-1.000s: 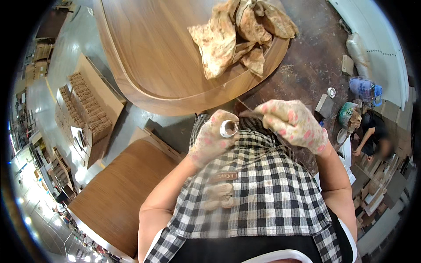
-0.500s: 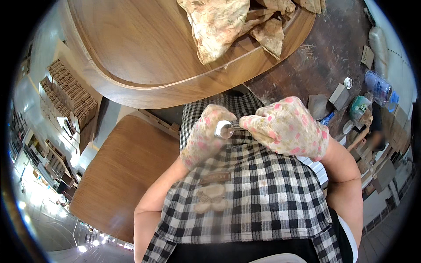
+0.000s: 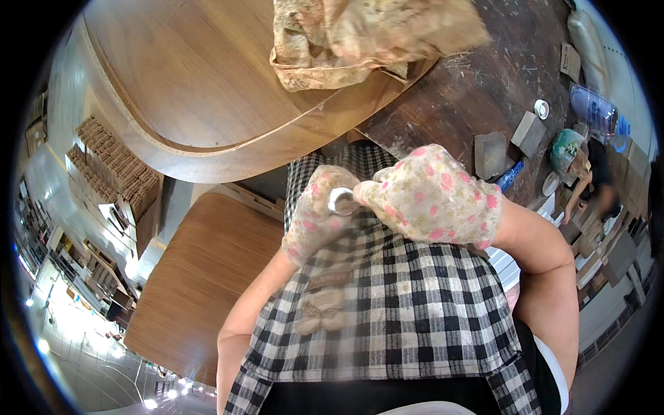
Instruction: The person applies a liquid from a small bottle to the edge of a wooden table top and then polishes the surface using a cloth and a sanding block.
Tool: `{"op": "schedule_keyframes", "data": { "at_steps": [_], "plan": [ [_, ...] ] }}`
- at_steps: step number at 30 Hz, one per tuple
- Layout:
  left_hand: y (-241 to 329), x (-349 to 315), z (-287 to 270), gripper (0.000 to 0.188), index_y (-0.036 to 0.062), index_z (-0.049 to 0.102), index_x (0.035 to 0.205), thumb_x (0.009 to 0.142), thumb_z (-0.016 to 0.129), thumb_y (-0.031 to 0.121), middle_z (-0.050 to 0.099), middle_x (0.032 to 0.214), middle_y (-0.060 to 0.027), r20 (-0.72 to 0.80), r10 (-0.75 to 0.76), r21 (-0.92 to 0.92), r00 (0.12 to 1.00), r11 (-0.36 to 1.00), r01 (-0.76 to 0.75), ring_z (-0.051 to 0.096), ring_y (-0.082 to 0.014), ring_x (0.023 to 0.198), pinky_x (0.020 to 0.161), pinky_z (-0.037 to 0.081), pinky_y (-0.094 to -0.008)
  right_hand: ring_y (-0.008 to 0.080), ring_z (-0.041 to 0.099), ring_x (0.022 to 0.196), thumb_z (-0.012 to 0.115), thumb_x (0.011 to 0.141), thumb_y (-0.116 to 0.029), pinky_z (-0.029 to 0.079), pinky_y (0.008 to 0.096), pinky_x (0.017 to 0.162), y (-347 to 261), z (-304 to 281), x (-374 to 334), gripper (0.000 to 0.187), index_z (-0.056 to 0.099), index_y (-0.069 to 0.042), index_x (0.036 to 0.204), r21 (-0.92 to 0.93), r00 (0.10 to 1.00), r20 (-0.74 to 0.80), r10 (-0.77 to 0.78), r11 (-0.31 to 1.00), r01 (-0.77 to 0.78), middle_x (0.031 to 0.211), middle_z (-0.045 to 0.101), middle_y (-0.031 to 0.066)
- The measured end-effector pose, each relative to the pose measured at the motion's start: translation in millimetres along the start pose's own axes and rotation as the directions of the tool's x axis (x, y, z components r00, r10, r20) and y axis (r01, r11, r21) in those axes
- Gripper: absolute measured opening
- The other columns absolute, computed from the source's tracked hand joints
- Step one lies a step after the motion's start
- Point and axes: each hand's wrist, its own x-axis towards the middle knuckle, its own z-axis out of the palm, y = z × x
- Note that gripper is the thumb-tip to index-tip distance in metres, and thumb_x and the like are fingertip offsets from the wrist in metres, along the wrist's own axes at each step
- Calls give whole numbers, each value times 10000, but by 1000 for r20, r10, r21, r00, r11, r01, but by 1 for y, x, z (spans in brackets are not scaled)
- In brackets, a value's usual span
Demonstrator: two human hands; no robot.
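White, round, open-topped container (image 3: 342, 201) sits in floral-gloved L hand (image 3: 312, 220), fingers curled round it; floral-gloved R hand (image 3: 436, 197) bunched at its rim, can't tell what it pinches. Tilting could spill any contents onto b/w checked cloth apron (image 3: 415, 304).

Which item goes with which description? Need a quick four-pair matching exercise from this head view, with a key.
Column 1
1. Small white container
2. Stained cloth
3. Apron
4. Plastic bottle

Column 2
A. black-and-white checks
B. see-through, with blue at one end
C. held in the left hand
D. lying on the curved wooden panel

Pairs: 1-C, 2-D, 3-A, 4-B
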Motion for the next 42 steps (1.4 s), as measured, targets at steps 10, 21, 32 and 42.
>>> {"op": "schedule_keyframes", "data": {
  "at_steps": [10,21,32,42],
  "plan": [
    [1,-4,2,494,49,574,1109,700,852,52,601,1101,-120,36,-86,-94,996,992,89,611,-294,1010,863,511,-382,276,648,838,611,878,-78,514,355,716,-4,-4,-1,316,638,-53,1193,31,990,136,46,998,-51,944,667,139],
    [-4,-15,9,486,47,575,1140,704,788,8,589,1134,-121,-28,-202,-69,979,977,200,602,-290,1049,917,487,-378,322,699,810,639,756,-40,558,388,704,-1,-4,0,214,666,-14,967,187,996,-92,-12,982,29,835,701,156],
    [-4,-19,8,506,49,571,1135,709,846,50,597,1127,-120,-69,-253,-52,965,967,249,620,-272,1021,881,504,-366,305,652,611,625,858,-78,481,390,557,9,10,3,65,621,-45,913,117,989,-116,90,990,-76,632,602,143],
    [-12,-23,12,537,52,544,1130,696,860,46,595,1122,-129,-91,-222,-44,971,975,219,617,-279,1003,862,509,-373,285,652,588,639,868,-88,476,376,549,6,9,2,75,635,-33,919,123,981,-53,188,976,-181,630,619,135]
  ]
}}
